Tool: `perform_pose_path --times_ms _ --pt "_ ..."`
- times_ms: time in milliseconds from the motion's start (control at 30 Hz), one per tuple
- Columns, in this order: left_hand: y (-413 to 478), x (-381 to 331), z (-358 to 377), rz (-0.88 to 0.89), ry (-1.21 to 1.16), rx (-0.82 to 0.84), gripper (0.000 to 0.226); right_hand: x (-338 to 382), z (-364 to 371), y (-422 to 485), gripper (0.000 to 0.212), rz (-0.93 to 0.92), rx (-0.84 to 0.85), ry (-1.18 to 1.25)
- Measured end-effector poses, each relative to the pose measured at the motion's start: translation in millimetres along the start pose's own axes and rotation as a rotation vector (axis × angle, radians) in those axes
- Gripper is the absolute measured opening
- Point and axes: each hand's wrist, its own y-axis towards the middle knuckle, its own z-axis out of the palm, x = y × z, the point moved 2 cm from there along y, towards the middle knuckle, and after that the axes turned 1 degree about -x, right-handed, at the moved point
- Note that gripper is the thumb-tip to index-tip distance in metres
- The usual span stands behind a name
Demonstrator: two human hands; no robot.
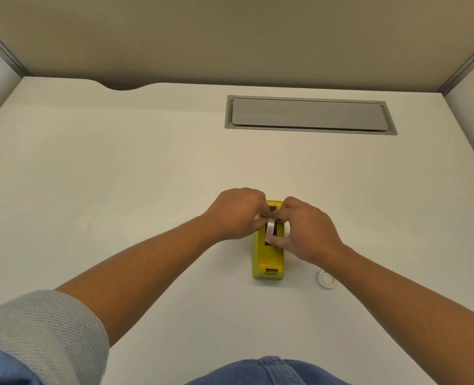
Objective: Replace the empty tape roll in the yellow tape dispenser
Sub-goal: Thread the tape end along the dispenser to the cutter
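The yellow tape dispenser (268, 258) stands on the white desk, its long side running away from me. A clear tape roll (270, 228) stands on edge in the dispenser's open slot. My left hand (237, 215) pinches the roll from the left and my right hand (304, 229) grips it from the right, thumb at its near edge. A small white ring, seemingly a bare tape core (326, 279), lies flat on the desk to the right of the dispenser, partly hidden by my right forearm.
A grey cable-tray lid (309, 114) is set into the white desk (119, 176) at the back right. Beige partition walls close off the back and both sides. A curved notch cuts the desk's far left edge.
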Motion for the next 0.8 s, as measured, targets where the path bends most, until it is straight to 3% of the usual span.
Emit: perform_pose_path --times_ms 200,533,800 --pt "2 0 -3 0.078 0.034 0.028 0.021 1 -1 2 0.043 0.001 0.009 -0.022" --pt "3 -13 0 -0.13 -0.073 0.01 0.014 4 -3 1 0.034 0.004 0.016 -0.031" --pt "0 -15 9 -0.079 -0.094 0.002 0.014 5 -4 1 0.026 0.018 0.028 0.035"
